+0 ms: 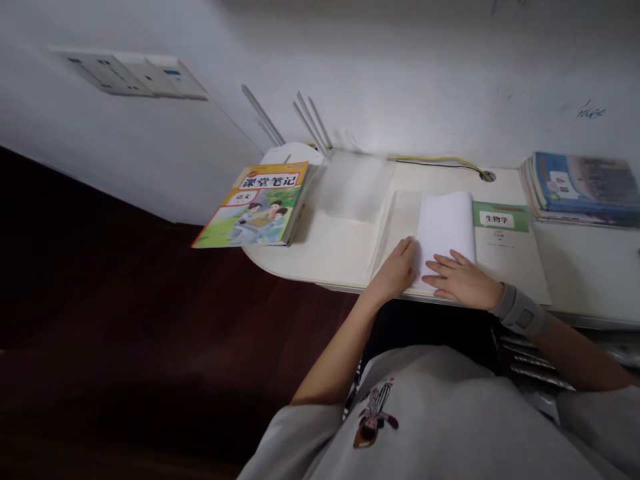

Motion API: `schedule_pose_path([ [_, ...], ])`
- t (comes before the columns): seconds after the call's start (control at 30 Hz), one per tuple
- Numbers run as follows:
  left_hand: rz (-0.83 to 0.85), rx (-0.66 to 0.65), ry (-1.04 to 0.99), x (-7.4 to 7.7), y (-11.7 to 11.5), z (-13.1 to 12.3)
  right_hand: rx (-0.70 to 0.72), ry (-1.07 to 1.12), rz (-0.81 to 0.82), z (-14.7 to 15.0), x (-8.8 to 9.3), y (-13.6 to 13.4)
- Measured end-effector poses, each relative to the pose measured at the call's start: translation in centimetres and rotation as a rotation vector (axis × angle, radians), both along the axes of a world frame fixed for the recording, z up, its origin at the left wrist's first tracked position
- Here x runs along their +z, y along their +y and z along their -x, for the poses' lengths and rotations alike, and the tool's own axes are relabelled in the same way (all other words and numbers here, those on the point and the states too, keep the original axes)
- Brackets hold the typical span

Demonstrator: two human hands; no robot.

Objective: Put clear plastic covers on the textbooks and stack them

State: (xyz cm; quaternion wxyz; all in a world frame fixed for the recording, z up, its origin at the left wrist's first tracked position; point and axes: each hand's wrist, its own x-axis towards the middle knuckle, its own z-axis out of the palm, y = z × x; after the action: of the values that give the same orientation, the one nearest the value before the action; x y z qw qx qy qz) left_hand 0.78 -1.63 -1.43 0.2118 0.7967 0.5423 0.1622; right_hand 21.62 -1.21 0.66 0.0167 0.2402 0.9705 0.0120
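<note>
A book with a green and pale cover [513, 250] lies on the white desk [330, 243]. White paper [446, 223] covers its left part, and a see-through sheet [403, 217] shows at the paper's left. My right hand [463, 279] rests on the paper's lower part with its fingers spread, holding nothing. At the paper's lower left edge is my left hand [397, 270], its fingers closed and pressed down; whether anything is pinched in them is hidden.
Books with a colourful orange and green cover [260, 210] overhang the desk's left end. Several books [583, 187] are piled at the back right. Grey antennas [310, 120] and a yellow cable [440, 160] are along the wall.
</note>
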Motion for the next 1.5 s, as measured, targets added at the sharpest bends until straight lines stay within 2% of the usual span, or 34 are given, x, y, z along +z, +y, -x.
schedule_pose_path([
  [0.1,-0.024,0.029,0.014,0.4,-0.9,0.0,-0.018,0.004,0.008,-0.1,0.1,-0.1],
  [0.27,0.014,0.164,0.219,1.7,-1.9,-0.4,-0.04,0.015,0.003,-0.3,-0.1,-0.1],
  [0.4,0.126,0.154,0.271,2.5,-2.4,-0.6,-0.077,0.015,-0.014,-0.1,-0.1,-0.2],
  [0.53,0.125,0.166,0.273,3.1,-2.2,-1.1,-0.088,0.035,0.002,0.4,-0.3,-0.5],
  [0.63,0.106,0.145,0.31,3.3,-1.9,-1.5,-0.046,0.076,0.041,0.5,-0.5,-0.8],
  [0.7,0.078,0.117,0.327,3.2,-1.9,-1.7,-0.008,0.145,0.09,0.2,-0.4,-0.4],
  [0.77,0.0,0.085,0.293,3.0,-2.3,-2.0,-0.043,0.263,0.128,-0.6,-0.1,0.9],
  [0.83,-0.148,0.013,0.198,2.7,-3.0,-2.7,-0.199,0.412,0.126,-1.5,0.1,3.3],
  [0.93,-0.364,-0.187,0.121,1.9,-3.9,-4.8,-0.52,0.581,0.096,-2.6,-0.4,8.3],
  [1.0,-0.426,-0.272,0.172,1.2,-4.0,-6.4,-0.678,0.627,0.133,-2.6,-1.4,11.1],
  [1.07,-0.451,-0.272,0.248,0.3,-3.5,-7.5,-0.768,0.653,0.183,-2.2,-2.7,12.9],
  [1.23,-0.526,-0.204,0.354,-1.0,-2.5,-7.5,-0.802,0.624,0.15,-1.0,-4.6,13.2],
  [1.5,-0.499,-0.168,0.381,-1.4,-3.0,-6.2,-0.738,0.53,0.162,-0.6,-4.3,12.5],
])
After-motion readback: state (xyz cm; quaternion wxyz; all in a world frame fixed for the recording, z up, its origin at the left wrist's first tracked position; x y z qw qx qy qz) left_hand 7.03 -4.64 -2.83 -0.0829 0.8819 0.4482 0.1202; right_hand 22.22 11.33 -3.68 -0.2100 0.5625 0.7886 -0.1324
